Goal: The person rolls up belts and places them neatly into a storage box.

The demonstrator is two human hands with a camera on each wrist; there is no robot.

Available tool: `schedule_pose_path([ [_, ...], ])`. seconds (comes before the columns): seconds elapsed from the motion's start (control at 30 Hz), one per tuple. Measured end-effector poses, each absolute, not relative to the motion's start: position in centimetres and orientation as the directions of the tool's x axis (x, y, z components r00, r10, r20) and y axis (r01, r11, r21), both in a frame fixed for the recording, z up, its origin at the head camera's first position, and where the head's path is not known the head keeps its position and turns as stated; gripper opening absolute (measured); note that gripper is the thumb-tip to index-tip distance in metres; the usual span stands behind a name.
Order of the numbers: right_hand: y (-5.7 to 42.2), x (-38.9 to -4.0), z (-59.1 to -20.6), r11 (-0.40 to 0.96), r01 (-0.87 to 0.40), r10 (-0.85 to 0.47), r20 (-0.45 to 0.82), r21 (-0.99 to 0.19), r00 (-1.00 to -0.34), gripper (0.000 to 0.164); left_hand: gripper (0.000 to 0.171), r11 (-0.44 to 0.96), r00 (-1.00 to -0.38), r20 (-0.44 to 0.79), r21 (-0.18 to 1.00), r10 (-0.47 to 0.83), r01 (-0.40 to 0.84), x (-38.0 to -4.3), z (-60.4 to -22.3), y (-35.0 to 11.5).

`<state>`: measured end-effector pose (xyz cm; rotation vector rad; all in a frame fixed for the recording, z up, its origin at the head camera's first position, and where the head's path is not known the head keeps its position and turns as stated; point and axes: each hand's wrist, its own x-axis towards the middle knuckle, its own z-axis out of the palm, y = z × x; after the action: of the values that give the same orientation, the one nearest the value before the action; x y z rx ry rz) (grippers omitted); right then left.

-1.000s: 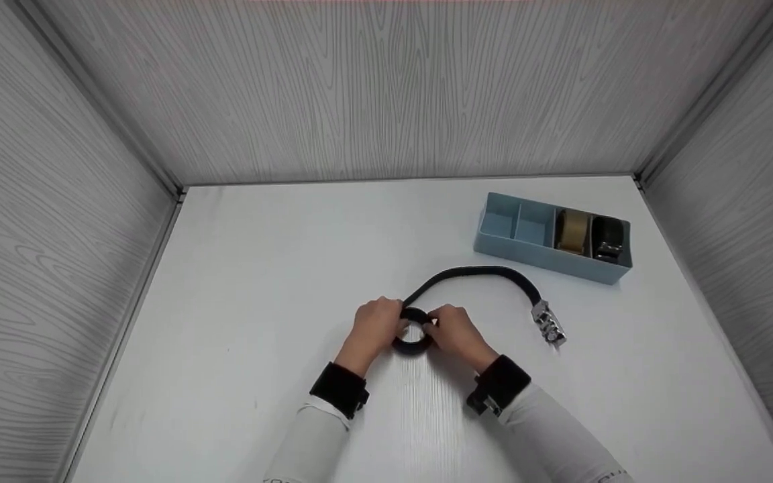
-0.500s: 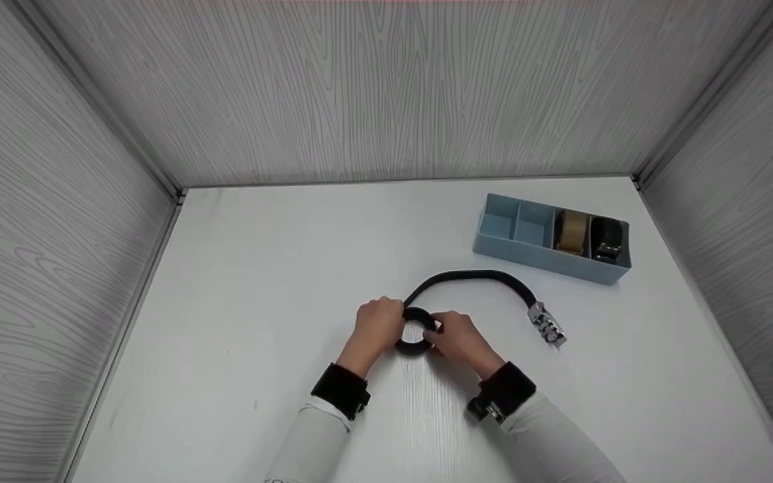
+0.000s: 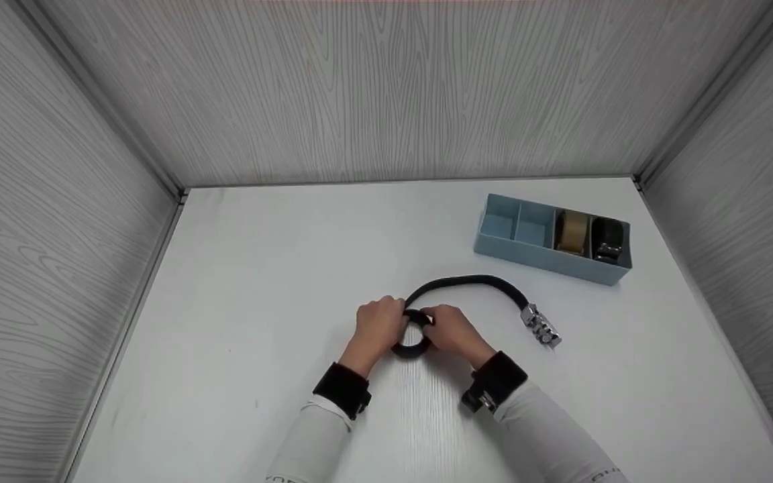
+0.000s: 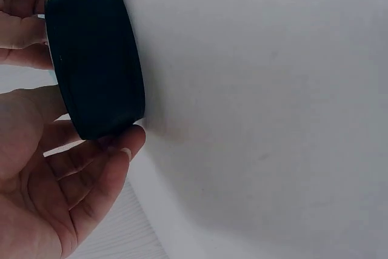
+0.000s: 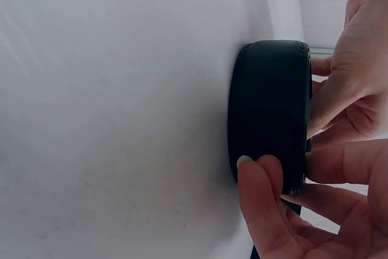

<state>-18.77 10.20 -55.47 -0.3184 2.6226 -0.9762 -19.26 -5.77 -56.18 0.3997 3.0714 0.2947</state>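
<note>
A black belt lies on the white table, its near part wound into a coil that stands on edge. From the coil the loose strap arcs to the right and ends in a silver buckle. My left hand grips the coil's left side, and my right hand pinches its right side. In the left wrist view, the fingers of the left hand touch the coil's outer face. The right wrist view has right-hand fingertips against the outer band, with the thumb at its upper rim.
A blue divided box stands at the back right. Two of its compartments hold rolled belts, one tan and one black. Grey wood-grain walls enclose the table at the back and sides.
The loose strap and its buckle have shifted slightly left and nearer as the coil turned. The right fingers moved off and back along the coil's right side; the left hand barely moved.
</note>
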Motion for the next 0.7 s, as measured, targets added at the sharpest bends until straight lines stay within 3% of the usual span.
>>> schedule_pose_path([
  [0.2, 10.2, -17.7, -55.4, 0.714, 0.007, -0.226, -0.240, -0.700, -0.944, 0.040, 0.013, 0.956, -0.980, 0.008, 0.215, 0.200, 0.197, -19.2, -56.4, -5.3],
  [0.3, 10.0, -17.2, -55.5, 0.718, 0.017, -0.204, -0.234, -0.696, -0.951, 0.038, 0.010, 0.954, -0.983, 0.005, 0.240, 0.183, 0.179, -19.3, -56.4, -5.2],
  [0.5, 9.7, -17.3, -55.9, 0.776, -0.076, -0.234, -0.174, -0.626, -0.957, 0.027, 0.012, 0.937, -0.973, -0.037, 0.280, 0.226, 0.207, -19.3, -56.4, -5.7],
  [0.7, 9.8, -17.9, -56.1, 0.770, -0.177, -0.328, -0.142, -0.613, -0.934, 0.034, 0.025, 0.926, -0.954, -0.014, 0.244, 0.300, 0.288, -19.1, -56.4, -6.0],
])
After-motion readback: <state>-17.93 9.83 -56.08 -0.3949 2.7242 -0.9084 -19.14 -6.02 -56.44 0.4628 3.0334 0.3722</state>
